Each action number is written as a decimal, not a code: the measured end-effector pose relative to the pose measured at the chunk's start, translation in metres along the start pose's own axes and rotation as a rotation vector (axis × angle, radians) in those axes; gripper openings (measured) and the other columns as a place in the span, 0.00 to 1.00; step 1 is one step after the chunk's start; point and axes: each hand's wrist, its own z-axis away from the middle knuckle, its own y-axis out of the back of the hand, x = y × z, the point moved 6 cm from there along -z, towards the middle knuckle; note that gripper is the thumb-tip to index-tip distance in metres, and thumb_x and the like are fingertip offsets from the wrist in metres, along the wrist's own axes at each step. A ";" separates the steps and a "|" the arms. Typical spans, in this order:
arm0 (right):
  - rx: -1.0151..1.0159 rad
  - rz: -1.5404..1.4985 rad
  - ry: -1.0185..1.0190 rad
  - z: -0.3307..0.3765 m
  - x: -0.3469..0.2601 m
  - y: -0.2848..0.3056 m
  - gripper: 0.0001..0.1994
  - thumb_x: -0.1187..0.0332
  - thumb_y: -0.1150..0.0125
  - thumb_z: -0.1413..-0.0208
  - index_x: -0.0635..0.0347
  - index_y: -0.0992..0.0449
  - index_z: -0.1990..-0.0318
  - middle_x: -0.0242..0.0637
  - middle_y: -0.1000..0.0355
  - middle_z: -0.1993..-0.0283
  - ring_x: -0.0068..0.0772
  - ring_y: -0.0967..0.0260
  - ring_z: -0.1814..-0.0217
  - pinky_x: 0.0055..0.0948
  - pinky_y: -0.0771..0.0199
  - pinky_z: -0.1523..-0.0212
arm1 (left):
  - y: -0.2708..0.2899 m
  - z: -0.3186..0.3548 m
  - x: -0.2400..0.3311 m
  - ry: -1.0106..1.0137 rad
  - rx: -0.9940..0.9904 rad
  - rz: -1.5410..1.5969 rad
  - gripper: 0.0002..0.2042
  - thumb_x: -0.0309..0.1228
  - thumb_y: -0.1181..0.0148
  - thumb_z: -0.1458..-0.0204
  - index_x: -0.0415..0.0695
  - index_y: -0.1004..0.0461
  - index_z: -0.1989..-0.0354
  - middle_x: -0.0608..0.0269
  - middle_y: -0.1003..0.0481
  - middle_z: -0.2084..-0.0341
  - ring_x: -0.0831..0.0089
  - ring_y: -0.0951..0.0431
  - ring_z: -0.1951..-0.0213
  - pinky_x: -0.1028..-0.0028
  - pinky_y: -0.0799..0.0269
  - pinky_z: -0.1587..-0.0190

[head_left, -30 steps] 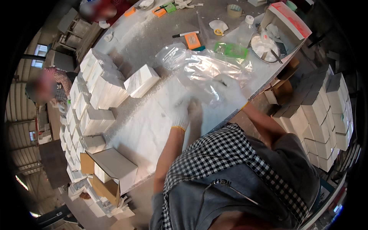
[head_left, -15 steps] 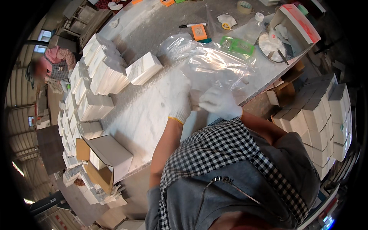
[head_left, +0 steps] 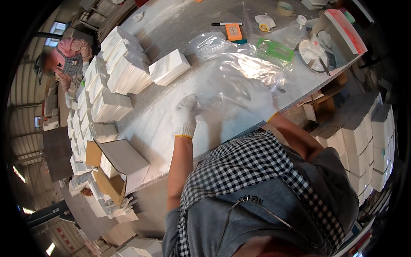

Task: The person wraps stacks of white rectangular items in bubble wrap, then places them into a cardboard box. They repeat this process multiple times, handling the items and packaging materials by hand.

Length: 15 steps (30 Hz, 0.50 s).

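Both my hands wear white gloves with yellow cuffs. My left hand [head_left: 186, 115] pinches the near edge of a clear plastic bag [head_left: 233, 70] that lies crumpled on the white table [head_left: 150, 128]. My right hand [head_left: 259, 100] is inside or under the same bag, seen blurred through the film, and grips it. A small stack of white slabs [head_left: 170, 67] lies on the table just left of the bag.
Piles of white boxes [head_left: 113, 81] line the table's left side, with an open cardboard box [head_left: 122, 160] at its near corner. An orange card [head_left: 233, 31], black marker [head_left: 226, 24], tape rolls and a dish [head_left: 314, 53] sit at the far right. More white boxes [head_left: 364, 141] stack right of me. Another person [head_left: 64, 60] works at far left.
Both hands drew back toward me with the plastic bag. My right hand has slid into the bag, and the left has shifted left to its near edge.
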 end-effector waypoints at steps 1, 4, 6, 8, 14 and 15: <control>-0.018 0.010 0.101 -0.001 -0.013 -0.001 0.29 0.50 0.36 0.43 0.48 0.28 0.36 0.39 0.30 0.37 0.47 0.34 0.35 0.48 0.34 0.36 | 0.008 0.000 0.004 -0.031 0.006 0.027 0.11 0.34 0.38 0.38 0.37 0.21 0.62 0.65 0.24 0.76 0.72 0.23 0.75 0.74 0.27 0.73; -0.058 0.154 0.176 0.005 -0.026 -0.026 0.27 0.51 0.36 0.46 0.49 0.25 0.40 0.36 0.31 0.36 0.48 0.38 0.32 0.52 0.39 0.33 | 0.032 0.008 0.014 -0.105 0.032 0.060 0.12 0.37 0.38 0.38 0.39 0.22 0.64 0.65 0.25 0.77 0.73 0.25 0.79 0.74 0.30 0.77; -0.040 0.214 0.211 -0.002 -0.017 -0.036 0.24 0.54 0.35 0.48 0.50 0.24 0.44 0.35 0.31 0.36 0.47 0.39 0.32 0.52 0.39 0.34 | 0.038 0.020 0.028 -0.127 0.058 0.021 0.13 0.39 0.37 0.38 0.39 0.22 0.65 0.65 0.25 0.77 0.73 0.27 0.81 0.73 0.32 0.79; 0.020 0.271 0.216 -0.019 -0.008 -0.037 0.22 0.55 0.35 0.50 0.50 0.23 0.47 0.35 0.31 0.37 0.46 0.38 0.33 0.52 0.38 0.35 | 0.061 0.025 0.028 -0.119 0.049 0.055 0.14 0.40 0.36 0.38 0.40 0.22 0.65 0.65 0.25 0.76 0.74 0.28 0.82 0.74 0.34 0.80; -0.083 0.439 -0.029 -0.076 0.028 -0.021 0.28 0.56 0.37 0.44 0.49 0.29 0.34 0.34 0.33 0.32 0.47 0.40 0.30 0.50 0.40 0.33 | 0.098 0.052 0.010 -0.122 0.207 0.166 0.14 0.41 0.33 0.40 0.42 0.22 0.64 0.66 0.26 0.77 0.76 0.29 0.82 0.75 0.38 0.81; -0.112 0.389 -0.017 -0.076 0.024 -0.021 0.30 0.56 0.37 0.45 0.49 0.29 0.34 0.34 0.33 0.32 0.47 0.40 0.30 0.50 0.39 0.33 | 0.102 0.055 0.005 -0.115 0.242 0.202 0.14 0.42 0.33 0.41 0.42 0.22 0.64 0.66 0.26 0.77 0.76 0.29 0.82 0.76 0.39 0.81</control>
